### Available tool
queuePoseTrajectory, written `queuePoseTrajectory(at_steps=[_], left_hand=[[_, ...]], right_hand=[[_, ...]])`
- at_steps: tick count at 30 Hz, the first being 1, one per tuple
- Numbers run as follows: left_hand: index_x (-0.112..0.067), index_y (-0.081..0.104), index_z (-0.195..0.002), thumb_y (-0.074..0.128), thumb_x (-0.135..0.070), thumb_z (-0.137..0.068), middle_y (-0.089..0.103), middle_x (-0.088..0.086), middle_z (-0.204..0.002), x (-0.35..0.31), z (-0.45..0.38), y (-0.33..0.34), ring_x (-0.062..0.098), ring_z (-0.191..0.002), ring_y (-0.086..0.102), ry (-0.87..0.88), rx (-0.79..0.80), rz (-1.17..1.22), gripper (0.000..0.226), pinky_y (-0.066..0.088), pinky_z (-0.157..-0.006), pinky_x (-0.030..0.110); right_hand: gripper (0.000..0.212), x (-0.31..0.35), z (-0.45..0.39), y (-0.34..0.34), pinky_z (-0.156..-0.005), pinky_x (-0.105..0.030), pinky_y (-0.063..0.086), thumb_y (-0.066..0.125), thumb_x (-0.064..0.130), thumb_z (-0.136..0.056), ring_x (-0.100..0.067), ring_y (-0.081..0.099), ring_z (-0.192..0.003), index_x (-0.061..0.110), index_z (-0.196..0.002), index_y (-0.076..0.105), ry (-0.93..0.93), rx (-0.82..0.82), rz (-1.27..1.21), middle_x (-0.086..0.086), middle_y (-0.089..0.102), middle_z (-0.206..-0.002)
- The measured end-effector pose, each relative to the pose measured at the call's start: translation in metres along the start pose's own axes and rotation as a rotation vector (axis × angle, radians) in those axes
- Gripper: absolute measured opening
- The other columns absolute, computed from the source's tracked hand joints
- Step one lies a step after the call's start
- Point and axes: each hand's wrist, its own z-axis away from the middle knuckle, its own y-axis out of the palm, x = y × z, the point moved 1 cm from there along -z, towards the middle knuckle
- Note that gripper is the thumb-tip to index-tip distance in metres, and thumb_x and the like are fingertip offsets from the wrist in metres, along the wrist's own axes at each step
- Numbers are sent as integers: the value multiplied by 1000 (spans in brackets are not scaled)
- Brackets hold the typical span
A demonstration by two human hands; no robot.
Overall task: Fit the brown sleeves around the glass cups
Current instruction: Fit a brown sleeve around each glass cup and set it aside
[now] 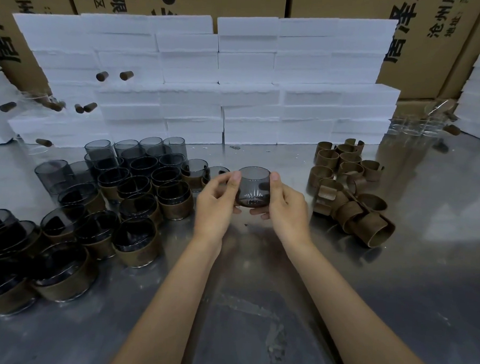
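While both hands met above the middle of the shiny grey metal tabletop point(256, 266), they clasped 1 bare smoky-grey glass cup point(253, 186) between them. The left hand point(216, 204) curled round the cup's left wall, thumb up near the rim, and the right hand point(283, 205) mirrored it on the right wall, its fingers tucked beneath the base. The cup sat upright in that grip, lifted just clear of the tabletop, and carried no sleeve.

To the right lay a loose heap of brown cardboard-like sleeves point(347, 187), some standing as open rings, others tipped on their sides and touching one another. To the left stood a crowd of smoky glass cups already wrapped in brown bands point(136, 232), packed close together, with a cluster of unsleeved dark glass cups point(140, 151) behind them.

Along the far edge rose a wall of stacked white foam blocks point(211, 77), and printed brown cardboard cartons point(421, 38) stood behind that. A few clear glass cups point(414, 127) rested at the far right corner, too blurred to count.
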Motion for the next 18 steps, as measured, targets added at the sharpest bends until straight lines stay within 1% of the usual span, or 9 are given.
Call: queuePoseTrajectory(at_steps=[2, 4, 7, 8, 10, 12, 14, 16, 18], left_hand=[[-11, 67, -106, 61, -31, -102, 70, 4, -93, -1, -1, -1, 22, -85, 66, 24, -25, 6, 20, 55, -60, 21], [-12, 65, -100, 59, -29, -104, 71, 7, -95, -2, -2, -2, 25, -85, 69, 3, -30, 30, 19, 58, -61, 21], [-6, 69, -105, 54, -30, -107, 74, 18, -105, -3, -2, -2, 24, -83, 71, -55, -10, 83, 28, 60, -67, 26], [-7, 71, -109, 52, -33, -107, 75, 18, -109, -4, -1, -2, 24, -87, 71, -70, 6, 98, 33, 60, -71, 28], [-16, 77, -110, 49, -46, -106, 78, 9, -109, -5, 0, -1, 19, -97, 73, -93, 55, 95, 41, 57, -82, 31], [-24, 82, -105, 48, -64, -100, 80, 1, -107, -4, 4, 2, 16, -101, 75, -128, 130, 49, 52, 55, -89, 35], [-36, 82, -99, 47, -77, -91, 80, 1, -104, -2, 7, 7, 21, -101, 76, -182, 191, 43, 55, 57, -92, 40], [-44, 81, -91, 47, -81, -87, 80, -2, -101, 0, 7, 10, 19, -99, 76, -185, 193, 32, 51, 58, -91, 40], [-40, 81, -94, 44, -80, -91, 80, 3, -102, 1, 5, 10, 18, -96, 76, -169, 196, 17, 55, 56, -90, 39]], right_hand=[[38, -1, -1, -1, -79, -50, 60, 44, 39, -109, -12, 73, -59, 29, -81, 67, -47, -33, 20, 7, 73, -63], [33, 0, -2, -2, -77, -45, 60, 50, 35, -108, -10, 71, -57, 25, -82, 68, -74, -59, -11, 9, 70, -60], [28, 6, -2, -5, -68, -31, 57, 60, 46, -100, -6, 69, -56, 23, -86, 68, -28, -25, -103, 7, 71, -65], [29, 8, -1, -5, -65, -27, 57, 63, 53, -96, -4, 69, -58, 25, -90, 67, 11, 9, -127, 6, 72, -70], [41, 8, 1, -2, -67, -27, 59, 63, 67, -87, -2, 70, -65, 29, -101, 66, 105, 120, -142, 6, 73, -85], [55, 9, 4, 1, -74, -30, 62, 59, 79, -80, 1, 71, -76, 34, -111, 64, 140, 256, -145, 7, 72, -101], [59, 10, 7, 4, -82, -31, 61, 57, 84, -78, -1, 73, -89, 39, -116, 63, 112, 334, -156, 12, 74, -106], [61, 11, 9, 5, -78, -22, 60, 53, 85, -75, 1, 72, -94, 40, -116, 63, 74, 329, -166, 18, 75, -105], [63, 13, 10, 4, -72, -11, 53, 47, 87, -75, 7, 69, -93, 39, -113, 63, 32, 281, -139, 21, 74, -102]])
